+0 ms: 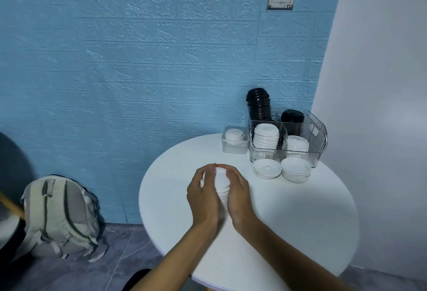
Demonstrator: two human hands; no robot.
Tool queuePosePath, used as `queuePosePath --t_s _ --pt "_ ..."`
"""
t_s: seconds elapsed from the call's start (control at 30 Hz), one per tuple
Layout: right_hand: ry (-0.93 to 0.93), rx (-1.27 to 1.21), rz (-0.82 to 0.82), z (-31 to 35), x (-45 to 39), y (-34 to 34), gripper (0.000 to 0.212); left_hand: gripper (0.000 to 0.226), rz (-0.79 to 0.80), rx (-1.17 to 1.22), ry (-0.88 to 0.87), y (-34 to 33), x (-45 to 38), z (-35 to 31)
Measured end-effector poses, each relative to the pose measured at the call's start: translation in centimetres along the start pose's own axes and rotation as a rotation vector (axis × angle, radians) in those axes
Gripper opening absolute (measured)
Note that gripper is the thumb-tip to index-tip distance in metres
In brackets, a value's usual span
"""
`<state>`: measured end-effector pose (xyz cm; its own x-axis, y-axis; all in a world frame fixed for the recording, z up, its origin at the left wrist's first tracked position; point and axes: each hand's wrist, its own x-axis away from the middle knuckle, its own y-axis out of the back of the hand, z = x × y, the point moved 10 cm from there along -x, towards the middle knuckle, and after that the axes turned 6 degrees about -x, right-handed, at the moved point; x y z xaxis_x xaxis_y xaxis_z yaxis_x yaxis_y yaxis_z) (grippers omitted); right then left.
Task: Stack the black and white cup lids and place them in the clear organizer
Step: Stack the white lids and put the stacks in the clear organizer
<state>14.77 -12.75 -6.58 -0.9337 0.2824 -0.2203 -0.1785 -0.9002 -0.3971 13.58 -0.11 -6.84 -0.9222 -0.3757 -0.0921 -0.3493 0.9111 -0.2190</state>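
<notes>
I have the stack of white lids point(221, 186) cupped between my left hand point(203, 194) and right hand point(238, 194), both curled round it over the bench point(288, 221). Its long axis runs from my palms away toward the wall, top end far. The clear organizer point(321, 135) lies ahead and to the right, nearer my right hand.

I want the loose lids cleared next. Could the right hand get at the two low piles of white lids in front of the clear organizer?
Probably yes, once free: the right hand now grips the white lid stack, and bare white table lies between it and the low white lid piles.
</notes>
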Motion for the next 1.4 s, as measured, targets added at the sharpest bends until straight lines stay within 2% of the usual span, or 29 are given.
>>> queuePosePath --t_s 0.13,0.37,0.57,0.63,0.7,0.8,0.87,0.93,1.0,1.13,1.33,1.4 --pt "0.021 0.021 -0.013 0.0 -0.4 0.5 0.032 0.022 0.000 -0.008 0.000 -0.1 -0.4 0.3" --pt "0.050 -0.007 0.062 0.2 -0.4 0.3 0.031 0.025 0.037 -0.030 -0.054 -0.3 -0.3 0.2" --pt "-0.002 0.037 0.132 0.1 -0.4 0.1 0.027 0.022 0.062 -0.074 -0.100 -0.2 -0.4 0.2" --pt "-0.035 0.146 0.215 0.6 -0.7 0.2 0.025 0.020 0.070 -0.080 -0.117 -0.2 -0.5 0.2" --pt "0.003 0.354 0.281 2.0 -1.6 1.0 0.026 0.020 0.071 -0.081 -0.133 -0.3 -0.4 0.0" --pt "0.242 0.776 0.232 5.7 -3.7 3.8 0.025 0.018 0.079 -0.057 -0.147 -0.4 -0.1 0.0" --pt "0.326 1.089 0.208 6.6 -5.4 5.8 0.037 0.019 0.087 -0.036 -0.144 -0.5 -0.1 0.0" --pt "0.270 1.396 0.229 5.4 -6.9 7.9 0.053 0.020 0.094 -0.018 -0.135 -0.5 -0.1 0.0" --pt "0.221 1.616 0.268 4.0 -7.6 9.3 0.060 0.023 0.104 -0.004 -0.114 -0.6 0.0 0.0" --pt "0.162 1.710 0.318 2.7 -7.5 9.9 0.049 0.025 0.122 -0.024 -0.114 -0.8 0.0 0.4" --pt "0.277 1.723 0.283 3.1 -7.1 9.2 0.039 0.025 0.130 -0.016 -0.116 -0.9 0.0 0.0" --pt "0.271 1.656 0.278 3.5 -6.8 8.8 0.038 0.025 0.136 -0.012 -0.116 -1.0 0.0 0.0"
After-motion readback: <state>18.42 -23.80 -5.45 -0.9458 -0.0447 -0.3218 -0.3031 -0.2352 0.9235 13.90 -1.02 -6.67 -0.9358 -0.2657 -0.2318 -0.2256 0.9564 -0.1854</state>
